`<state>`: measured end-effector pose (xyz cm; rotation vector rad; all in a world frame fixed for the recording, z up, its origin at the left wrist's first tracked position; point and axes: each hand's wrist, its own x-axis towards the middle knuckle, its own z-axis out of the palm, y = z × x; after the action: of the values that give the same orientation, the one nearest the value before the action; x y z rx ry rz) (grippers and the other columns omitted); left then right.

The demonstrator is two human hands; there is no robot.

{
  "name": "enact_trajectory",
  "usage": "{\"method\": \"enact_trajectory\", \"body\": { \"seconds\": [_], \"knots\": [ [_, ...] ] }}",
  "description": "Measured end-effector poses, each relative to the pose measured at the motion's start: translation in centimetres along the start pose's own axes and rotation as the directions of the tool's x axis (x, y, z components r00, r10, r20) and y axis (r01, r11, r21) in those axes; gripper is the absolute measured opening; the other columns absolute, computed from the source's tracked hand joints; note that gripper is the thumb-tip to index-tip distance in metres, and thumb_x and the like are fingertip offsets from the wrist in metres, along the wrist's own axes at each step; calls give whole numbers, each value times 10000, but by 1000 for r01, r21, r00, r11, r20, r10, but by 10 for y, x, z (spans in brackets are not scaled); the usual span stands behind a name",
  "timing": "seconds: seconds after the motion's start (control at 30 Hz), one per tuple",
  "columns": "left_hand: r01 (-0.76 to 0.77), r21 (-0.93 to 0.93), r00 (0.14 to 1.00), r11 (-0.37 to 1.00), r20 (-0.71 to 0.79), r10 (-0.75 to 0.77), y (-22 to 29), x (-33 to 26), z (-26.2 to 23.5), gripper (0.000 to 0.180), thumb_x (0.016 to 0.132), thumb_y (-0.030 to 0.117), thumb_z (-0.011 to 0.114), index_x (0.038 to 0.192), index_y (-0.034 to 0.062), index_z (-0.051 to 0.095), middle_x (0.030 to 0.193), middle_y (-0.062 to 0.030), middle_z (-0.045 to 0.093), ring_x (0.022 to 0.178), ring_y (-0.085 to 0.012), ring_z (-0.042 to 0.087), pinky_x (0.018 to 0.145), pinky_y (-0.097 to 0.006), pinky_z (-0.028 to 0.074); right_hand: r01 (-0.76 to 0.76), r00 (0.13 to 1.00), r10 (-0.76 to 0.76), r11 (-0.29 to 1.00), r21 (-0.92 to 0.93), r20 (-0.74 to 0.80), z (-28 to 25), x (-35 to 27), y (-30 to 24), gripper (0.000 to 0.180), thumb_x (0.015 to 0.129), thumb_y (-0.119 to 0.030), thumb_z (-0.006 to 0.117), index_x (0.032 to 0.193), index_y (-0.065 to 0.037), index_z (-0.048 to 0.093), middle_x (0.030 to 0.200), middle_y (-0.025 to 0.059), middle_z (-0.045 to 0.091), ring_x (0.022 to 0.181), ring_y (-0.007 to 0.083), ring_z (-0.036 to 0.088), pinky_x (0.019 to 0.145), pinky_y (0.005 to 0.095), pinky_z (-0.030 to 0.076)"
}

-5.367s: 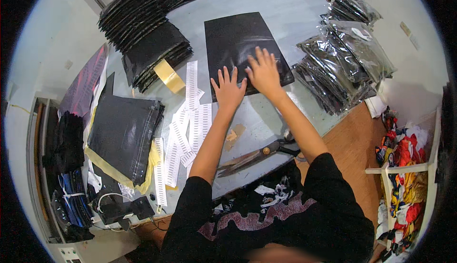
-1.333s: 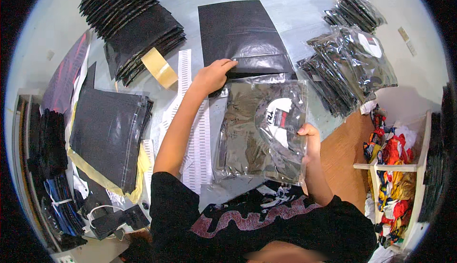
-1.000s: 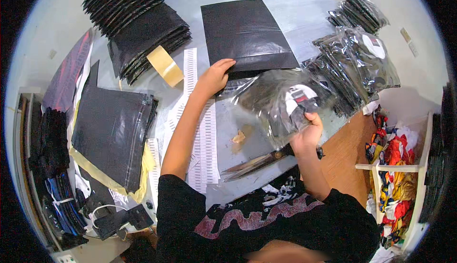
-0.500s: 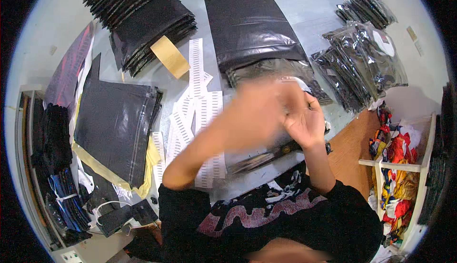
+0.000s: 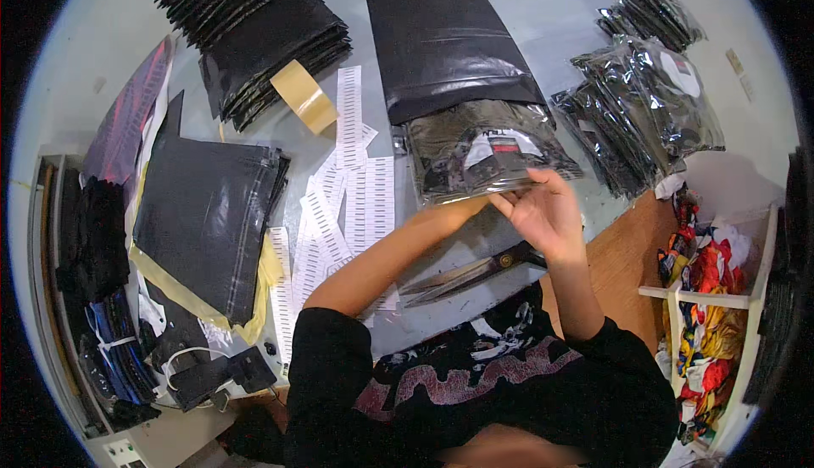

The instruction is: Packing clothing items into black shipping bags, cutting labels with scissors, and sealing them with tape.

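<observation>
A folded dark garment in a clear plastic bag (image 5: 445,150), with a white and red patch, lies in front of me. Its far end is tucked in or under the near edge of a black mailing bag (image 5: 454,48); I cannot tell which. My right hand (image 5: 549,220) grips the package's near right edge, thumb on top. Under the near edge reaches my left hand (image 5: 458,214), its fingers hidden beneath the package. Large scissors (image 5: 475,275) with dark handles lie on the table close to my body.
Barcode label strips (image 5: 369,205) and a tape roll (image 5: 303,97) lie left of the package. Black mailing bags are stacked at the far left (image 5: 271,36) and near left (image 5: 208,222). Bagged garments (image 5: 644,112) pile up at the right. Shelves hold colourful cloth (image 5: 716,260) beyond the table edge.
My left hand has swept from above the package to beneath its near edge, uncovering the patch and the scissors. The right hand now grips the package's edge.
</observation>
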<state>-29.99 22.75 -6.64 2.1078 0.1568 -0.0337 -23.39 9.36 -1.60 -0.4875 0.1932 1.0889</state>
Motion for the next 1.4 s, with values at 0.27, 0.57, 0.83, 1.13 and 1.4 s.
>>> {"method": "enact_trajectory", "body": {
  "seconds": [0.27,0.57,0.83,1.13,1.4],
  "knots": [
    [54,250,968,967,-250,11,-46,37,27,532,841,422,398,1291,139,411,1328,-94,420,1237,-270,372,1024,-388,290,53,996,-59,995,-86,-66,-16,34,12,273,825,34,393,1085,118,395,1145,231,470,1079,321,476,984,450,366],
    [115,654,935,748,-326,142,-22,30,19,546,792,349,502,1226,21,455,1281,-160,438,1248,-324,314,1015,-508,224,62,991,-71,995,-76,-113,-22,145,-9,174,836,0,389,985,77,433,1030,196,495,970,313,499,886,445,417],
    [96,641,894,761,-392,217,-23,34,20,610,819,377,491,1289,5,379,1358,-153,332,1291,-301,245,1057,-479,141,423,866,-496,654,-627,66,-14,237,-19,112,819,37,439,904,92,485,954,148,473,889,287,492,795,430,463],
    [128,627,895,769,-407,184,-26,35,22,625,852,434,404,1332,41,328,1412,-142,256,1325,-288,185,1063,-480,114,412,903,-398,909,-66,164,32,280,-39,284,885,-175,491,1110,-5,530,1063,127,589,929,285,568,795,417,462],
    [100,630,902,770,-384,197,-20,27,15,655,816,400,448,1329,13,322,1398,-193,261,1317,-312,196,1046,-501,137,492,863,-315,700,-517,395,21,320,-51,290,881,-188,501,1100,-2,539,1026,104,606,889,292,578,788,405,467]
  ]
}}
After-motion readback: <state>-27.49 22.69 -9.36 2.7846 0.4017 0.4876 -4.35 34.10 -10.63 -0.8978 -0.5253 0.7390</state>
